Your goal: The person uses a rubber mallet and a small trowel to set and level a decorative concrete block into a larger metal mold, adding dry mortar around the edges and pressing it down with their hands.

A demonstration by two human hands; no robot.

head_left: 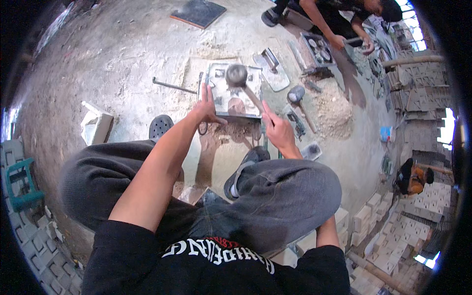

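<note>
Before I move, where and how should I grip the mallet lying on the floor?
Probably mid-length on its handle, coming from the near right: that slim part slants to the lower right, while the bulky dark head lies at the far end.

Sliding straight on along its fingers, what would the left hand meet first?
Probably the pale powder beyond the square tray; the left hand is at that tray's left side, though depth is unclear.
</note>
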